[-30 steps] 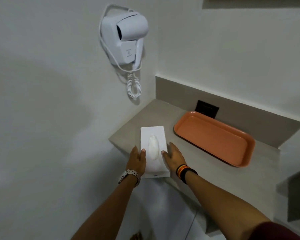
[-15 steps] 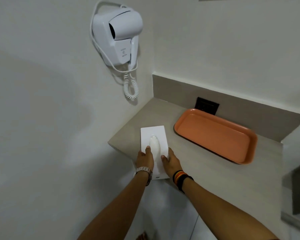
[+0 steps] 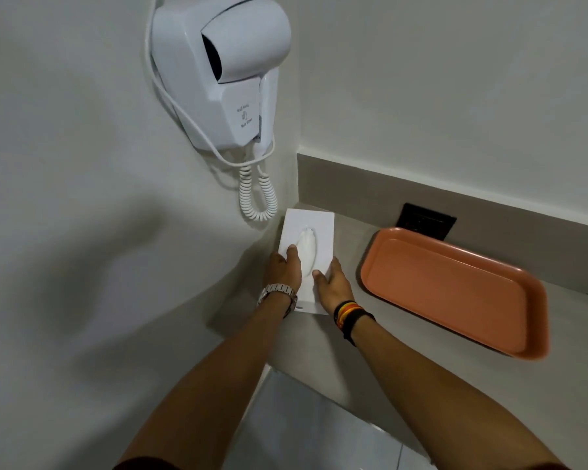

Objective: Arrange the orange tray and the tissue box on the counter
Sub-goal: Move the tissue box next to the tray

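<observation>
Bathroom corner, white walls, with a grey counter (image 3: 381, 337) set against a grey backsplash (image 3: 370, 188).

Item one: tissue box (image 3: 319, 228), white, lying flat at the far left end of the counter, close to the left wall, with a tissue (image 3: 307, 247) showing through the slot in its top. We hold it from both sides. Our left hand (image 3: 282, 269) grips its left edge, thumb resting on the top beside the tissue; a metal watch (image 3: 276, 293) sits on that wrist. Our right hand (image 3: 333, 284) presses against its near right edge, fingers curled onto the box; coloured wristbands (image 3: 350, 315) circle that wrist.

Item two: orange tray (image 3: 455, 286), rectangular, lying flat and bare on the counter to the right of the box, apart from it, its long side running at an angle from far left to near right.

Item three: wall-mounted hair dryer (image 3: 228, 69), white, on the left wall above the box, its coiled cord (image 3: 257, 195) hanging down just beyond the box's far edge.

Item four: dark wall socket (image 3: 425, 220) in the backsplash, just behind the tray's far corner.
</observation>
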### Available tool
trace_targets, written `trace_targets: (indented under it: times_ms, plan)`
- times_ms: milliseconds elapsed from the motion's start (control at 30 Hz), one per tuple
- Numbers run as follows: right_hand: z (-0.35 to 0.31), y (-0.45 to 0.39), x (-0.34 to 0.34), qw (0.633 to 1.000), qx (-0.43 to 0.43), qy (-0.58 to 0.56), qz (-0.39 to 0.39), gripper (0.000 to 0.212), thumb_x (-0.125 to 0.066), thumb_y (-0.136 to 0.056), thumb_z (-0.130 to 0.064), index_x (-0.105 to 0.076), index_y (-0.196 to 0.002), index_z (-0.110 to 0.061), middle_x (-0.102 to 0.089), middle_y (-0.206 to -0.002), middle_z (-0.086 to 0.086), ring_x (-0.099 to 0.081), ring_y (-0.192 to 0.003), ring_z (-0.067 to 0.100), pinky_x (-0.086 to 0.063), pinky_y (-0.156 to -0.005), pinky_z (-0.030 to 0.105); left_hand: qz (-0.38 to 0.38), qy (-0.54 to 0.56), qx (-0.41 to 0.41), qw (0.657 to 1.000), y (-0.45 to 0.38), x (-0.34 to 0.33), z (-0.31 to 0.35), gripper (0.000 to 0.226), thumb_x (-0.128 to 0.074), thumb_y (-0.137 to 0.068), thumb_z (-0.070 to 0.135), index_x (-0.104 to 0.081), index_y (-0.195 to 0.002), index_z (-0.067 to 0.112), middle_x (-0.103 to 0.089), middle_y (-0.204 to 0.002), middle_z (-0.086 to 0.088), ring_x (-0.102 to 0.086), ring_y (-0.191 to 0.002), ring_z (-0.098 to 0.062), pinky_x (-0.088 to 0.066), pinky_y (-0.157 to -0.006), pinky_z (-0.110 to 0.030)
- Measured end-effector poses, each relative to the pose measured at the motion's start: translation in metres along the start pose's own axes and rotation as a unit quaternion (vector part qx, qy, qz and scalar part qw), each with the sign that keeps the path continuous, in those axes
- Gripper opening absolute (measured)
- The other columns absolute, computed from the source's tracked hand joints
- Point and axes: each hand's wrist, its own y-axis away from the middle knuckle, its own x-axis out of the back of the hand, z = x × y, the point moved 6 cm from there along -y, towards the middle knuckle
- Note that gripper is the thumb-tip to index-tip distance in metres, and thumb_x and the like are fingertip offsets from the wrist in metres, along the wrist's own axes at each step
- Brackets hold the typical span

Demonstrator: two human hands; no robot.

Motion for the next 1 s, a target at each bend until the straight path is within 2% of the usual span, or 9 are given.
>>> trace_targets:
  times_ms: [133, 267, 367, 467, 567, 700, 767, 833, 1000]
  plan:
    - [0.005, -0.031, -0.021, 0.999, -0.027, -0.008, 0.017, 0.046, -0.047, -0.104, -0.018, -0.035, -0.147, -0.011, -0.054, -0.145, 0.010, -0.052, -0.130, 0.030, -0.041, -0.106, 0.034, -0.004, -0.034, -0.001, 0.999, -0.042, -0.002, 0.001, 0.068, -0.032, -0.096, 0.054, -0.048, -0.142, 0.007, -0.053, -0.146, -0.015, -0.053, -0.129, -0.036, -0.041, -0.102, -0.043]
    - [0.015, -0.050, -0.033, 0.999, -0.040, -0.010, 0.027, 0.048, -0.048, -0.104, -0.018, -0.033, -0.149, -0.011, -0.050, -0.149, 0.010, -0.049, -0.135, 0.032, -0.039, -0.113, 0.039, -0.035, -0.041, 0.002, 0.999, -0.068, -0.009, -0.009, 0.068, -0.030, -0.098, 0.053, -0.042, -0.148, 0.009, -0.047, -0.152, -0.015, -0.048, -0.135, -0.036, -0.038, -0.108, -0.047]
    - [0.016, -0.054, -0.035, 0.999, -0.026, -0.016, 0.021, 0.054, -0.049, -0.103, -0.024, -0.030, -0.153, -0.014, -0.049, -0.151, 0.007, -0.048, -0.136, 0.028, -0.037, -0.111, 0.034, -0.023, -0.058, -0.023, 0.998, -0.076, -0.008, -0.011, 0.063, -0.030, -0.101, 0.047, -0.040, -0.149, 0.008, -0.046, -0.153, -0.016, -0.047, -0.137, -0.036, -0.039, -0.110, -0.048]
    - [0.022, -0.041, -0.031, 1.000, -0.002, -0.013, 0.014, 0.062, -0.047, -0.103, -0.039, -0.025, -0.157, -0.018, -0.041, -0.157, 0.001, -0.043, -0.138, 0.015, -0.031, -0.109, 0.024, 0.002, -0.139, -0.124, 0.982, -0.067, -0.010, -0.007, 0.059, -0.031, -0.104, 0.040, -0.033, -0.154, 0.009, -0.038, -0.159, -0.015, -0.038, -0.145, -0.034, -0.033, -0.118, -0.048]
    - [0.042, -0.006, -0.015, 0.992, 0.048, 0.109, 0.032, 0.061, -0.037, -0.105, -0.046, -0.026, -0.158, -0.017, -0.029, -0.164, 0.002, -0.029, -0.150, 0.018, -0.019, -0.119, 0.025, 0.005, -0.256, -0.245, 0.935, -0.038, -0.019, -0.020, 0.061, -0.030, -0.104, 0.038, -0.020, -0.159, 0.013, -0.016, -0.168, -0.011, -0.015, -0.155, -0.030, -0.014, -0.126, -0.047]
    - [0.077, 0.042, 0.009, 0.926, 0.151, 0.343, 0.046, 0.052, -0.033, -0.106, -0.036, -0.032, -0.156, -0.018, -0.026, -0.166, 0.006, -0.020, -0.154, 0.023, -0.013, -0.126, 0.047, -0.019, -0.336, -0.371, 0.866, 0.023, -0.042, -0.062, 0.065, -0.031, -0.102, 0.038, -0.016, -0.160, 0.012, -0.005, -0.169, -0.010, 0.000, -0.157, -0.027, 0.003, -0.127, -0.045]
    - [0.094, 0.056, 0.016, 0.896, 0.153, 0.415, 0.029, 0.057, -0.032, -0.105, -0.041, -0.025, -0.158, -0.021, -0.015, -0.168, 0.007, -0.009, -0.156, 0.025, -0.006, -0.125, 0.054, -0.034, -0.352, -0.386, 0.852, 0.045, -0.056, -0.078, 0.069, -0.031, -0.101, 0.038, -0.008, -0.160, 0.010, 0.002, -0.169, -0.010, 0.008, -0.156, -0.025, 0.005, -0.126, -0.043]
    - [0.109, 0.063, 0.020, 0.878, 0.137, 0.459, 0.001, 0.063, -0.027, -0.104, -0.049, -0.017, -0.160, -0.023, -0.006, -0.169, 0.008, -0.002, -0.157, 0.026, 0.001, -0.124, 0.057, -0.037, -0.361, -0.371, 0.855, 0.055, -0.064, -0.084, 0.074, -0.031, -0.100, 0.040, 0.000, -0.160, 0.008, 0.011, -0.168, -0.011, 0.015, -0.155, -0.024, 0.010, -0.125, -0.039]
    - [0.123, 0.064, 0.025, 0.865, 0.118, 0.487, -0.029, 0.069, -0.014, -0.100, -0.060, -0.009, -0.161, -0.027, -0.002, -0.170, 0.007, 0.002, -0.157, 0.024, 0.006, -0.124, 0.056, -0.043, -0.396, -0.341, 0.851, 0.059, -0.070, -0.081, 0.082, -0.035, -0.099, 0.044, 0.007, -0.158, 0.007, 0.017, -0.167, -0.011, 0.017, -0.155, -0.026, 0.009, -0.125, -0.042]
